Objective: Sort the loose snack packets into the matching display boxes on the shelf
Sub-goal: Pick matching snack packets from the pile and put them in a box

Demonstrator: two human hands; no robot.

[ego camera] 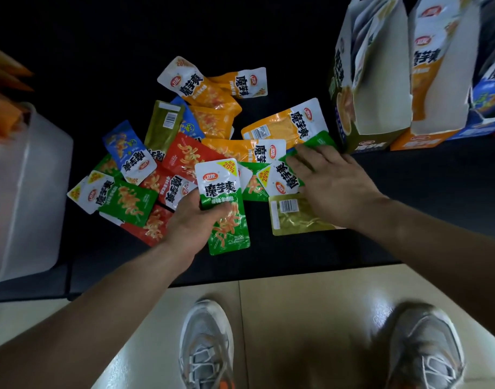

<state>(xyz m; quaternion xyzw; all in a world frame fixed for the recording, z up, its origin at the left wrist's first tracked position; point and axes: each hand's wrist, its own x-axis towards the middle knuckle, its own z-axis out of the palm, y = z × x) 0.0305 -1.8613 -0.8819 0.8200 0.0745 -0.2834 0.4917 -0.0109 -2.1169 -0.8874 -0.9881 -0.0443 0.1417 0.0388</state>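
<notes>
A pile of loose snack packets in orange (pixel 212 91), red (pixel 182 155), blue (pixel 125 153) and green (pixel 125 200) lies on the black shelf (pixel 296 248). My left hand (pixel 193 220) grips a green and white packet (pixel 226 209) lifted over the pile's near edge. My right hand (pixel 330 181) lies flat with spread fingers on another green packet (pixel 319 143) at the pile's right side, beside an olive packet (pixel 296 214). Display boxes stand at the right: an olive one (pixel 353 108), an orange one (pixel 431 80) and a blue one (pixel 490 88).
A translucent plastic bin (pixel 24 192) stands at the left with orange packaging (pixel 2 108) above it. The shelf's front edge runs just below my hands. Below it are a pale tiled floor (pixel 311 318) and my two grey shoes (pixel 210 346).
</notes>
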